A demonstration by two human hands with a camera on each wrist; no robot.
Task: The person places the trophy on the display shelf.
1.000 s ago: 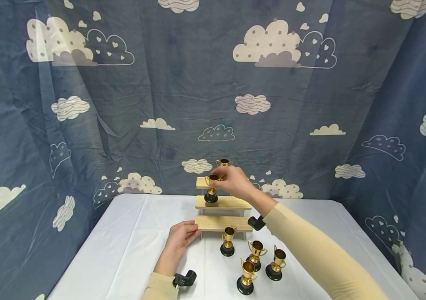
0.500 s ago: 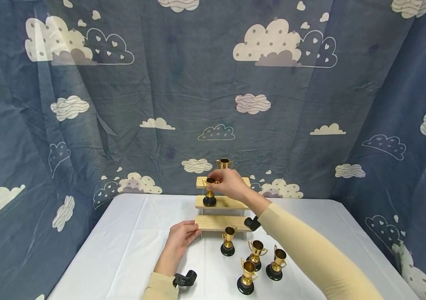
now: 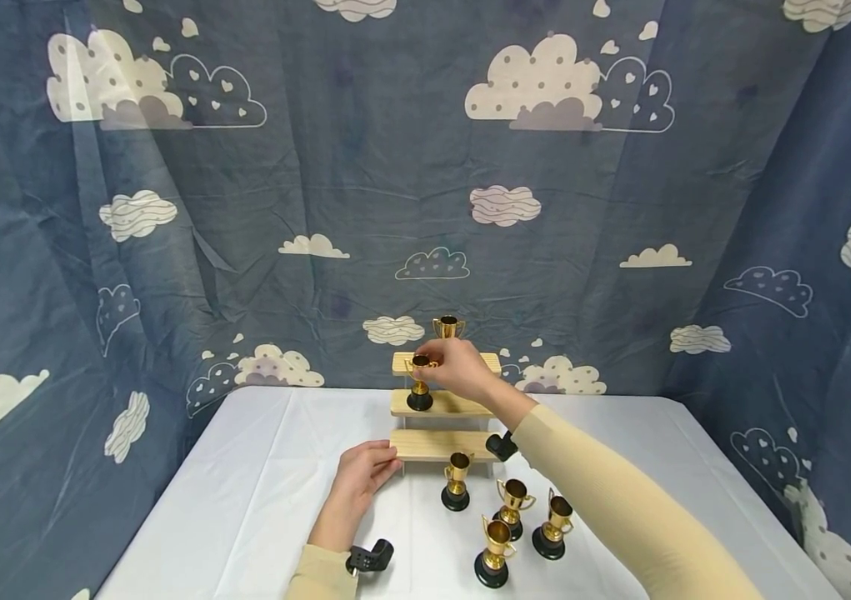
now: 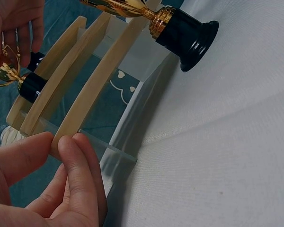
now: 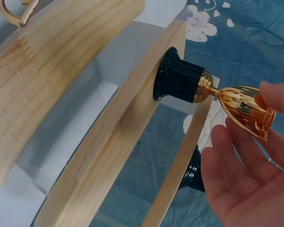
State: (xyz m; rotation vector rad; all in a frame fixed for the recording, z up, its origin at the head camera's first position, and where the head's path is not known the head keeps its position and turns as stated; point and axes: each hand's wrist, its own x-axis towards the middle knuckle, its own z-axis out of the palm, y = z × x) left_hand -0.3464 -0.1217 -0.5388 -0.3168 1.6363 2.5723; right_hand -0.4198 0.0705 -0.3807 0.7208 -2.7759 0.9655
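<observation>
My right hand [image 3: 458,367] pinches the cup of a small gold trophy [image 5: 236,101]. Its black base rests on the left part of the middle step of a three-tier wooden display stand [image 3: 440,446]. With thumb and fingers, my left hand [image 4: 61,184] grips the left end of the stand's lowest step. A second gold trophy [image 3: 448,326] stands on the top step, partly hidden behind my right hand. On the white cloth in front of the stand is another trophy [image 3: 457,482], upright, close to the lowest step.
Several more gold trophies stand on the table right of centre, among them a front trophy [image 3: 495,554] and a right-hand trophy [image 3: 553,528]. A dark blue cloud-print curtain [image 3: 365,150] hangs behind and beside the white-covered table [image 3: 282,467].
My right hand has lowered the gold trophy slightly and to the left, onto the middle step; over the last half second it hardly moves. The left hand keeps its place on the stand.
</observation>
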